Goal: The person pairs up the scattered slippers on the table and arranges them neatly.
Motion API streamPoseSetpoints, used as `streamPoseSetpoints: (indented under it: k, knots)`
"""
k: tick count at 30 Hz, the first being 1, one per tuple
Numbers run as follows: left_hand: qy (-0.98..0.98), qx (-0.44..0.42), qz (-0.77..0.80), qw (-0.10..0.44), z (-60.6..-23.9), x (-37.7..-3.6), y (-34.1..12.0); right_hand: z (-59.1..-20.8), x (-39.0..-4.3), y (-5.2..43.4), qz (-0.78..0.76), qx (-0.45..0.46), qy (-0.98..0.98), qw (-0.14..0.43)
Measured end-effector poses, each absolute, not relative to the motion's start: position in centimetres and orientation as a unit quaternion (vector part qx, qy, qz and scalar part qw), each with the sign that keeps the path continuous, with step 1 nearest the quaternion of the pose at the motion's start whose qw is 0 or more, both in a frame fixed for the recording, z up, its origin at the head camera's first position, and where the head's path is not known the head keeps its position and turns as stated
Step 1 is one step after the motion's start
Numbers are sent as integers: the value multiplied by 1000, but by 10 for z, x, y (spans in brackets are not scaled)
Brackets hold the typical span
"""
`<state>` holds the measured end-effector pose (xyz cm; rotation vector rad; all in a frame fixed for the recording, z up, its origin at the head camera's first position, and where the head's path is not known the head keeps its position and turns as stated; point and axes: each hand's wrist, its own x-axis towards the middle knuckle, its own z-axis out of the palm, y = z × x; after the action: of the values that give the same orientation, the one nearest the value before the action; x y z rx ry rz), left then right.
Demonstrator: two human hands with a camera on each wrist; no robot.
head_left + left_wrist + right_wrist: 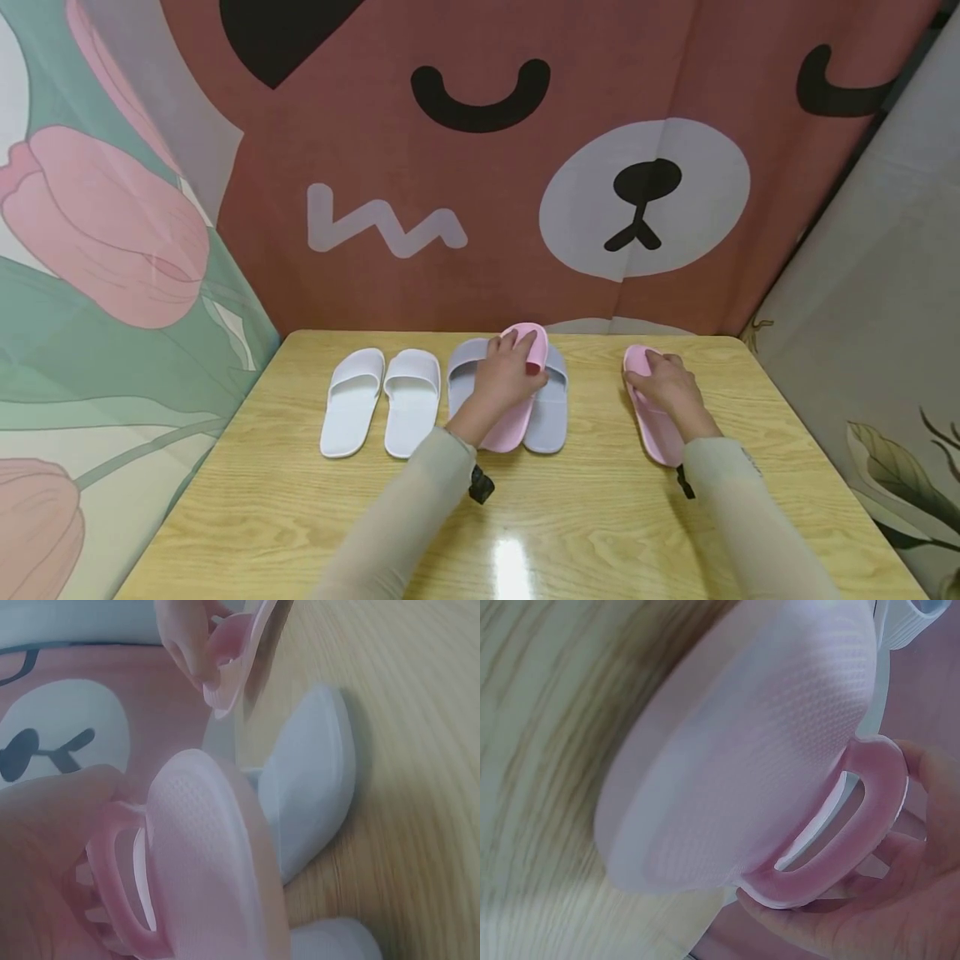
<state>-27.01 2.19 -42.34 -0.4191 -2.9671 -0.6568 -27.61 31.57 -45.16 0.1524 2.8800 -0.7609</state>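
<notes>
My left hand (pixel 501 385) grips a pink slipper (pixel 512 427) by its strap, over the pair of grey slippers (pixel 548 414). In the left wrist view this pink slipper (pixel 202 847) is raised above the grey ones. Further right, my right hand (pixel 670 390) holds the other pink slipper (pixel 657 437) across its strap. The right wrist view shows that slipper (pixel 727 765) tilted close over the wood, thumb and fingers at the two sides of the strap. Much of both pink straps is hidden by the hands in the head view.
Two white slippers (pixel 412 407) lie side by side on the left of the wooden table (pixel 570 525), toes toward the back edge. A brown cloth with a bear face (pixel 480 283) hangs behind the table. Patterned cloths flank both sides.
</notes>
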Motion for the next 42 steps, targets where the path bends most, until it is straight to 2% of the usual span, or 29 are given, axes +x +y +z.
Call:
streamPoseSetpoints:
  k: [20, 42]
  knots:
    - [-975, -140, -164, 54, -426, -266, 59, -452, -276, 316, -258, 53, 961, 81]
    - [-975, -123, -183, 38, -426, -263, 84, -453, -277, 317, -249, 69, 963, 80]
